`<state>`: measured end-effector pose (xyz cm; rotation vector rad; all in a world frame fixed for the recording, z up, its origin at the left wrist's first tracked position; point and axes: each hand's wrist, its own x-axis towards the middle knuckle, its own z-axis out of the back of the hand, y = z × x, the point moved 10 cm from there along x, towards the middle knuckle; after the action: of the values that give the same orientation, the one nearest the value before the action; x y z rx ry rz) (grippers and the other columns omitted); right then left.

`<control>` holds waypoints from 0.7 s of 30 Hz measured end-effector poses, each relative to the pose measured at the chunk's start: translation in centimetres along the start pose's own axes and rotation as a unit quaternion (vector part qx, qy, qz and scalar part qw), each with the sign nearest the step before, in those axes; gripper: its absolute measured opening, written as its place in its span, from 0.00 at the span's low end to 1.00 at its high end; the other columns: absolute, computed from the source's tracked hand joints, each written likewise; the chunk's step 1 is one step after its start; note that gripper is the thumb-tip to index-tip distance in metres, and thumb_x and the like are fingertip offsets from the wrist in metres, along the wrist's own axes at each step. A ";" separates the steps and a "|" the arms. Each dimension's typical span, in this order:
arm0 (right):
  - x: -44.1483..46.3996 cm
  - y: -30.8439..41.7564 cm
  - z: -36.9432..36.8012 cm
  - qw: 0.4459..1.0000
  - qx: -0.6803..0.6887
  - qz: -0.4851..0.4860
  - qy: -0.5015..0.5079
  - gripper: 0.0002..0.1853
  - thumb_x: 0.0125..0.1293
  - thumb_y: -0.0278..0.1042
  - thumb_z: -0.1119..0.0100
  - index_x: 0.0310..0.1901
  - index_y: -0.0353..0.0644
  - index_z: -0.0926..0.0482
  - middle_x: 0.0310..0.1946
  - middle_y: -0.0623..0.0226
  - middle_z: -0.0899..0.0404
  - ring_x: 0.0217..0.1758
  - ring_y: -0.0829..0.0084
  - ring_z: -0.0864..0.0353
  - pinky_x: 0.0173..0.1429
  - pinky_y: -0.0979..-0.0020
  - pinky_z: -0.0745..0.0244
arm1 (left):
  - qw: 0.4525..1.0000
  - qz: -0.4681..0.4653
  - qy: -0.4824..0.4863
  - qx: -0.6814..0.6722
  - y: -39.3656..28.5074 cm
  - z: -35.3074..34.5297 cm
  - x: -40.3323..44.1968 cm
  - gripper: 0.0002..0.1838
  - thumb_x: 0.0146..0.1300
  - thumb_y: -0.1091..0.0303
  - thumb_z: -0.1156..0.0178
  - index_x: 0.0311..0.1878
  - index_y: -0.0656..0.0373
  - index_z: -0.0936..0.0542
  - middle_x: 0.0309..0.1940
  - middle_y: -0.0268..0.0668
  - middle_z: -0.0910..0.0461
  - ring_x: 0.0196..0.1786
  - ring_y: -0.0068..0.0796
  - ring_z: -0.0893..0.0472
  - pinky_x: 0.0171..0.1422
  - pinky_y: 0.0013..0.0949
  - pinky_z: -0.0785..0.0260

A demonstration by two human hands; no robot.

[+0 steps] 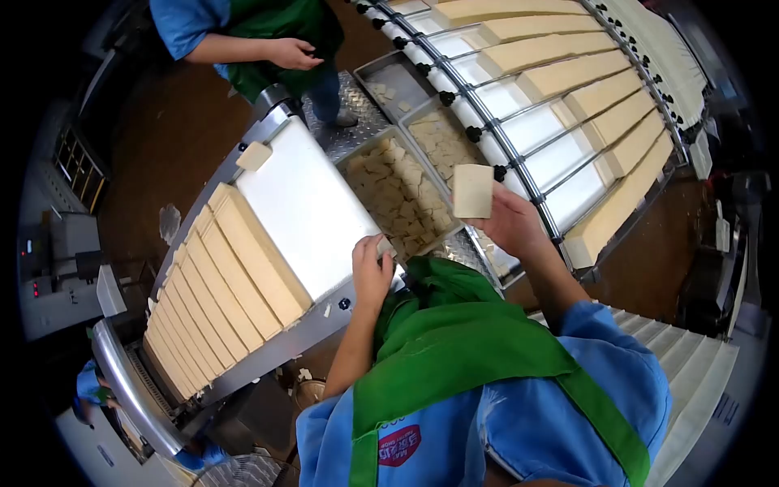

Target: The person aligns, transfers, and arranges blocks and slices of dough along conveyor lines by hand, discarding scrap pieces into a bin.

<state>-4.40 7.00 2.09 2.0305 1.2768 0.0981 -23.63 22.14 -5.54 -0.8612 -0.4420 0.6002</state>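
My right hand (515,221) holds a pale, flat, rectangular wafer piece (473,191) above the bins. My left hand (372,266) is at the near corner of the white conveyor belt (284,195), its fingers curled over a small pale piece (385,246). Long rows of stacked pale wafers (215,288) lie side by side on the belt's left part. A single pale piece (254,156) rests at the belt's far edge. Under and between my hands, a grey bin (451,230) contains many broken wafer pieces (398,191).
A second conveyor (552,134) at the right carries more wafer rows under metal rods with black knobs. Another bin (406,123) of pieces stands beside it. A co-worker in a green apron (284,32) stands at the far side. Another person (91,383) is at the lower left.
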 end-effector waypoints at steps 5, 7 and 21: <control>2.1 -1.9 0.3 0.996 -0.054 -0.048 0.048 0.27 0.70 0.37 0.56 0.67 0.32 0.41 0.62 0.54 0.31 0.64 0.60 0.29 0.67 0.63 0.34 | 0.999 0.016 -0.007 -0.035 -1.1 0.5 -1.1 0.16 0.60 0.74 0.45 0.52 0.63 0.25 0.50 0.51 0.27 0.55 0.50 0.29 0.61 0.42 0.36; 3.2 -2.1 1.3 0.993 -0.105 -0.048 0.005 0.27 0.68 0.30 0.50 0.66 0.32 0.40 0.61 0.52 0.31 0.63 0.61 0.29 0.67 0.64 0.35 | 0.999 0.017 -0.020 -0.039 -1.4 1.4 -2.0 0.16 0.60 0.74 0.45 0.52 0.63 0.24 0.50 0.50 0.27 0.55 0.50 0.28 0.61 0.42 0.36; 22.6 -24.5 -16.8 0.534 -0.823 0.134 0.138 0.36 0.64 0.54 0.46 0.67 0.38 0.39 0.69 0.45 0.48 0.69 0.46 0.45 0.71 0.52 0.47 | 0.888 0.367 -0.262 0.091 10.8 13.9 -12.6 0.47 0.55 0.61 0.31 0.67 0.77 0.49 0.59 0.67 0.50 0.60 0.61 0.42 0.69 0.50 0.48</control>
<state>-18.43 40.29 -7.23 0.4000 0.3854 1.2718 -44.56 27.35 -7.70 -0.6596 -0.5300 1.5764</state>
